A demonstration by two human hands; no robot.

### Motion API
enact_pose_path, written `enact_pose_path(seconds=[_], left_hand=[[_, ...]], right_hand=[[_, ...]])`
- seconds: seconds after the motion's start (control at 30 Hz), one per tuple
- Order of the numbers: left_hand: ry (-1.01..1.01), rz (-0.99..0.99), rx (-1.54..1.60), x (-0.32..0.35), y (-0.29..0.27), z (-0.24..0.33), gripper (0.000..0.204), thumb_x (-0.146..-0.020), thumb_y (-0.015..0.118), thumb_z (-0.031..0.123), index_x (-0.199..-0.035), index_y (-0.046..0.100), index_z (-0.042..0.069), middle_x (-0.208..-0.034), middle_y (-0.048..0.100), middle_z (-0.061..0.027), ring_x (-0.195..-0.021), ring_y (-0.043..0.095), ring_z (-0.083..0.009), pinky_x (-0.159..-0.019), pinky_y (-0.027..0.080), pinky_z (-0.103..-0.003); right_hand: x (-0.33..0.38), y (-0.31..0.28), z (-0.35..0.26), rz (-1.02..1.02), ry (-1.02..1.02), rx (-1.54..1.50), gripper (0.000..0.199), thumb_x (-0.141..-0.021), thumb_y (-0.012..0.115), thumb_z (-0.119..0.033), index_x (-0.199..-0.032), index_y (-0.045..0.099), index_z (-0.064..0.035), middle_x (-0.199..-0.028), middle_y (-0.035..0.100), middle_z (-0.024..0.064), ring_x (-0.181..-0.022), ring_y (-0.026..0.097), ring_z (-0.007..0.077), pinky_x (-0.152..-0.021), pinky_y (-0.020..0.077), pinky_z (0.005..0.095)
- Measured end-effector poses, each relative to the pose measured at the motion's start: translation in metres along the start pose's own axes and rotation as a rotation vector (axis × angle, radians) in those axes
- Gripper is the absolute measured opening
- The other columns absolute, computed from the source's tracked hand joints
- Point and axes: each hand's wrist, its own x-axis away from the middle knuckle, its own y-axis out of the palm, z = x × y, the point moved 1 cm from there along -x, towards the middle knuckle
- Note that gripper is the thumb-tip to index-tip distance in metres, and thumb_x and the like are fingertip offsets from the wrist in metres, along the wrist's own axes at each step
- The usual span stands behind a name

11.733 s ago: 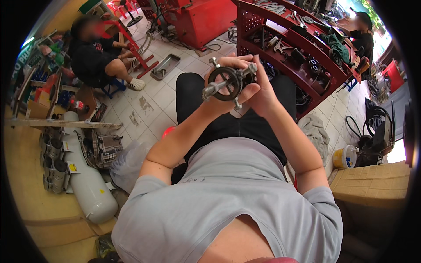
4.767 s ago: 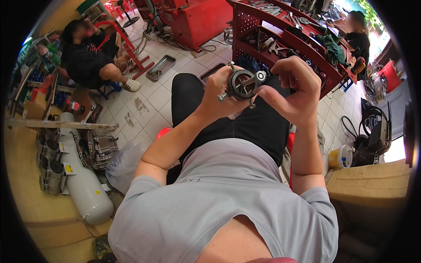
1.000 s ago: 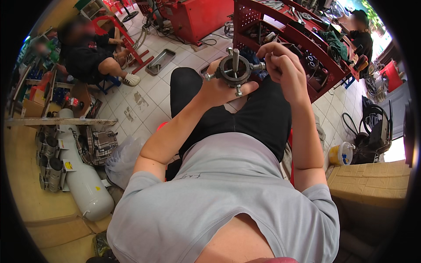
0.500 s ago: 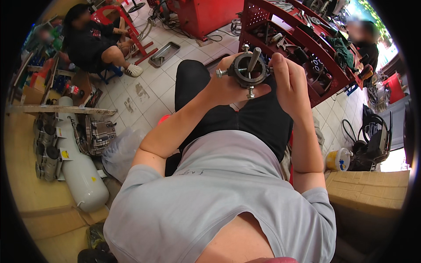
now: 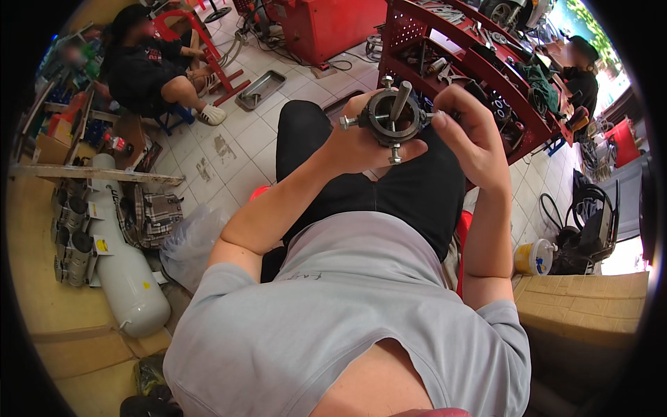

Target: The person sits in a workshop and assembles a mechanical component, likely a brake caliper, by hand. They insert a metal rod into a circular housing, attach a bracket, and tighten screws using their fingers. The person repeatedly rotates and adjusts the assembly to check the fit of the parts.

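Observation:
Above my lap I hold a dark metal ring (image 5: 376, 126) with bolts sticking out around its rim. A grey metal rod (image 5: 400, 101) shows in its opening and leans up and slightly right. My left hand (image 5: 343, 147) is closed around the ring's left and under side, the thumb reaching below it. My right hand (image 5: 478, 144) pinches the bolt (image 5: 429, 116) on the right side between thumb and curled index finger. Other bolts stand free: a left bolt (image 5: 347, 122) and a near bolt (image 5: 395, 154). Fingers under the ring are partly hidden.
A red tool cart (image 5: 455, 69) loaded with tools stands ahead to the right. On the tiled floor lies a metal tray (image 5: 261, 91). One seated person (image 5: 149, 69) is at the far left, another (image 5: 580, 73) at the far right. A grey cylinder tank (image 5: 132, 274) lies left.
My right hand has shifted slightly right, its fingers more curled, and the bolt at its fingertips now shows. The ring has moved slightly down and left.

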Motion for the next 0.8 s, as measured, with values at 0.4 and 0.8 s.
enact_pose_path(seconds=[0.4,0.8], left_hand=[[0.109,0.037,-0.185,0.001,0.001,-0.006,0.044,-0.063,0.090,0.025,-0.091,0.063,0.004,-0.076,0.064,-0.0028,-0.066,0.062,-0.0168,-0.068,0.051,-0.029],[0.194,0.015,-0.214,-0.002,-0.001,0.000,0.044,-0.063,0.089,0.023,-0.092,0.062,0.003,-0.078,0.066,-0.0036,-0.067,0.063,-0.0157,-0.068,0.052,-0.029]], right_hand=[[0.000,-0.009,-0.004,-0.058,-0.048,-0.088,0.018,-0.083,0.066,-0.015,-0.088,0.055,-0.0019,-0.076,0.044,-0.0035,-0.071,0.036,0.0037,-0.058,0.0287,0.0211],[-0.002,-0.012,-0.002,-0.112,0.001,-0.073,0.019,-0.089,0.065,-0.017,-0.085,0.056,-0.0002,-0.075,0.048,-0.0033,-0.069,0.037,0.0024,-0.055,0.0293,0.0209]])
